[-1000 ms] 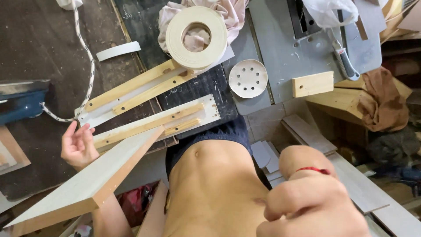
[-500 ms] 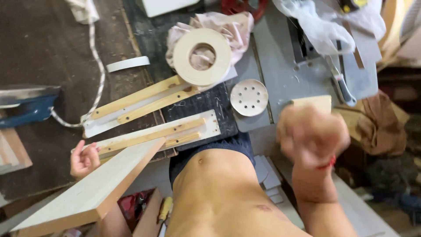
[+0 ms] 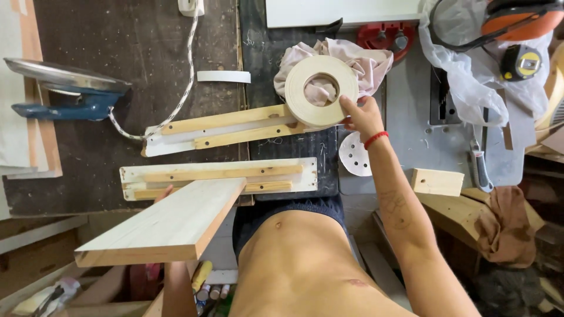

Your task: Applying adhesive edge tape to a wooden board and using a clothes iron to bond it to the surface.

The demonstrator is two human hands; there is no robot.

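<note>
This is a woodworking shop, cluttered and well used. A dark, scuffed workbench (image 3: pixel 117 64) carries two jigs (image 3: pixel 220 176) built from white board and pine strips, with a planed pine plank (image 3: pixel 170 226) jutting over the near edge. A big roll of edge banding (image 3: pixel 321 90) lies on a rag, and a short strip of the same tape (image 3: pixel 223 76) sits apart on the bench. To the right, a grey machine table (image 3: pixel 411 129) holds a round sanding disc (image 3: pixel 354 154), a utility knife (image 3: pixel 480 164), a tape measure (image 3: pixel 520 62) and orange ear defenders (image 3: pixel 517 17). A pine offcut (image 3: pixel 437 181) and stacked timber lie nearby, and sawdust speckles the surfaces
</note>
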